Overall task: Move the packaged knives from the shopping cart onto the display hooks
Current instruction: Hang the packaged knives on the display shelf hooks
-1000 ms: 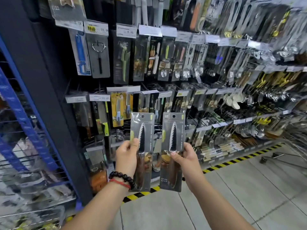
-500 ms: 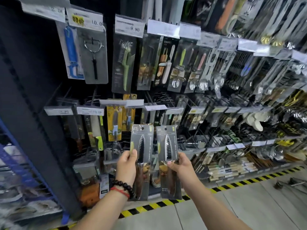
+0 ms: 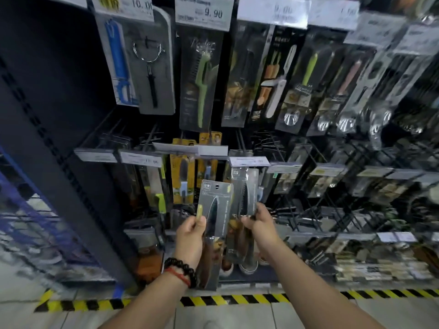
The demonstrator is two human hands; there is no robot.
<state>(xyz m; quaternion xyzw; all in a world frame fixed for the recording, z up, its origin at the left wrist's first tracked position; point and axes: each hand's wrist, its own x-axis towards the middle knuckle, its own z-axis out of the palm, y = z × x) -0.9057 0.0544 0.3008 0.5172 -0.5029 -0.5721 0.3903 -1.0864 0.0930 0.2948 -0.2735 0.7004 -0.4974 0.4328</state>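
Observation:
My left hand (image 3: 191,238) grips a grey packaged knife (image 3: 215,210) with a dark blade and brown handle, held upright in front of the display. My right hand (image 3: 260,225) holds a second packaged knife (image 3: 244,188) of the same kind, raised higher, its top just under a white price tag (image 3: 249,161) on a display hook (image 3: 240,141). The two packs overlap slightly. Whether the right pack is on the hook I cannot tell. The shopping cart is out of view.
Rows of hooks carry packaged peelers (image 3: 152,72), knives in yellow cards (image 3: 183,179) and scoops (image 3: 292,115). A dark upright post (image 3: 59,162) stands at left with blue wire racking (image 3: 31,222) beyond. Yellow-black tape (image 3: 237,299) marks the floor edge.
The view has moved closer to the shelf. Both hands have pushed forward, and the right pack has risen up under the price tag while the left pack stays lower.

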